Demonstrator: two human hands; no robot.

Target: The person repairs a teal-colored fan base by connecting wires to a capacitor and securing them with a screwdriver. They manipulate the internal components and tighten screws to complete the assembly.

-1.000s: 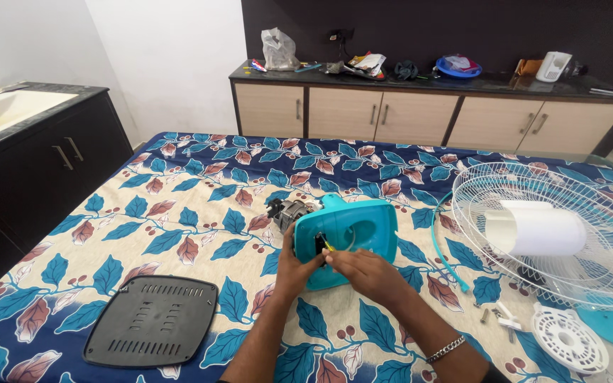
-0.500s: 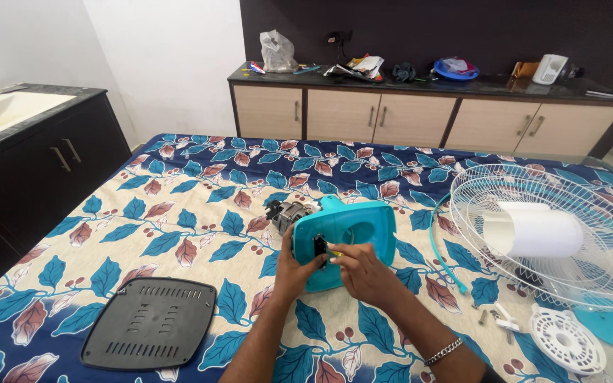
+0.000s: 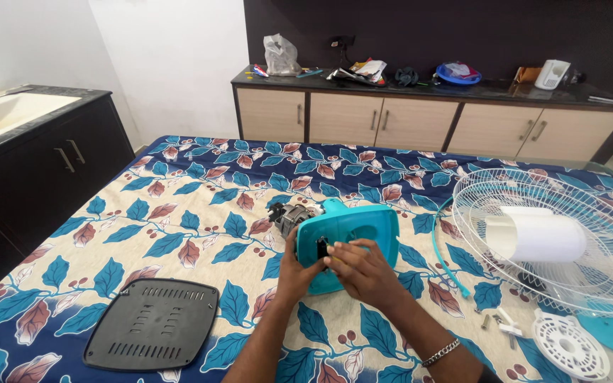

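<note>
Left hand is bracing the teal fan motor housing lying mid-bedspread, motor pointing away-left, while right hand fingertips are pinching narrowly at its near-face slot.

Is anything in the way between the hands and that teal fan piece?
No. Both the left hand and right hand already touch the teal plastic fan housing; nothing visible sits between them.
</note>
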